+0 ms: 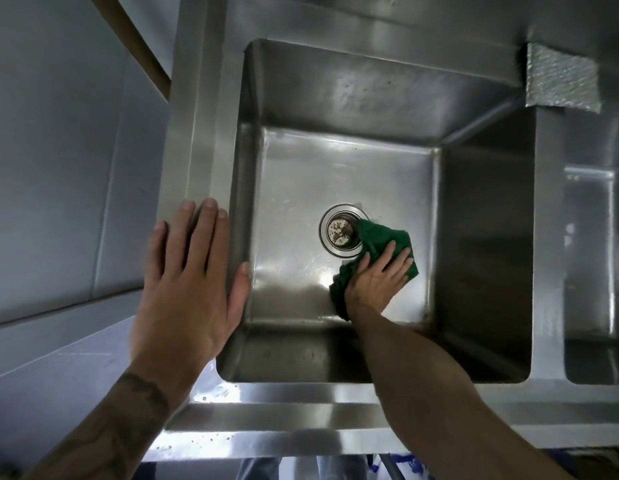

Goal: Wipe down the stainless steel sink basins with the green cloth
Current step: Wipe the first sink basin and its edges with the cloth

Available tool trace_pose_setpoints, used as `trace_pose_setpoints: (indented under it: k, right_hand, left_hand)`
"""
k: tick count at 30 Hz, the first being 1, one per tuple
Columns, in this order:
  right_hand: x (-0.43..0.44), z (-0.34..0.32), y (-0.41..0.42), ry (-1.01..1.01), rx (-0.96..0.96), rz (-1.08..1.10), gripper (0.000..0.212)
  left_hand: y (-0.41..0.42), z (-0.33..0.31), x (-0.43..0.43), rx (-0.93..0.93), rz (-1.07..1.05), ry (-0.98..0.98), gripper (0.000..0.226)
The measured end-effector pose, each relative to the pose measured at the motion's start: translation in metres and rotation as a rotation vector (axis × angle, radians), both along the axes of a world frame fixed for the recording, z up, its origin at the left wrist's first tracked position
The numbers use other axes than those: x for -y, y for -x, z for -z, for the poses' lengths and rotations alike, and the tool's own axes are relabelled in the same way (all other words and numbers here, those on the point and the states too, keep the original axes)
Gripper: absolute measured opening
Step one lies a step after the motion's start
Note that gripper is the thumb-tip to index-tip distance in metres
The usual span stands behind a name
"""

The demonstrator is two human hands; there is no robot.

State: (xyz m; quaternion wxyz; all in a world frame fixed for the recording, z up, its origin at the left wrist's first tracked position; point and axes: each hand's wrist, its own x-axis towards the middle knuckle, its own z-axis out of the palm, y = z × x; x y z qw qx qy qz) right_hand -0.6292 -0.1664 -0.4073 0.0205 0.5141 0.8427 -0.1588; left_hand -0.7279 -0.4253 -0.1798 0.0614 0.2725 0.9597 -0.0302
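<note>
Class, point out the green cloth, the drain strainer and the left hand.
green cloth [384, 235], head view, on the exposed fold above the fingertips.
drain strainer [339, 231], head view, on its centre basket.
left hand [186, 282], head view, on its back.

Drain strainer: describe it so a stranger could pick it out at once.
Look into the large steel basin. On its floor sits the drain strainer, at the left edge of the green cloth under the right hand. It alone is round: a bright ring around a speckled centre.
</note>
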Motion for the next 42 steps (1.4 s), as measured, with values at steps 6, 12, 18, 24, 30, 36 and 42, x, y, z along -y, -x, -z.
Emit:
trace_pose_setpoints:
  k: [6, 12, 18, 24, 30, 36, 42]
  right_hand:
    - [0.033, 0.005, -0.001, -0.011, -0.054, 0.230, 0.062]
    - [0.010, 0.007, -0.006, -0.070, -0.060, 0.483, 0.060]
    - [0.028, 0.016, 0.006, -0.131, -0.090, 0.586, 0.068]
    - [-0.004, 0.023, 0.021, -0.269, -0.111, 0.339, 0.058]
    - [0.025, 0.026, -0.005, -0.208, -0.112, 0.404, 0.057]
    - [-0.026, 0.028, 0.030, -0.278, -0.141, 0.167, 0.053]
    - [0.002, 0.028, -0.005, -0.278, -0.127, 0.375, 0.057]
  left_hand:
    - [0.001, -0.001, 0.002, 0.009, 0.007, -0.046, 0.073]
    - [0.001, 0.003, 0.001, -0.028, 0.008, -0.054, 0.070]
    - [0.000, 0.005, 0.002, -0.033, 0.001, -0.063, 0.069]
    - [0.000, 0.004, 0.000, -0.036, -0.011, -0.066, 0.067]
    - [-0.001, 0.005, 0.001, -0.055, -0.001, -0.059, 0.067]
    - [0.001, 0.005, 0.001, -0.043, -0.001, -0.069, 0.068]
    - [0.000, 0.004, -0.001, -0.048, -0.005, -0.074, 0.067]
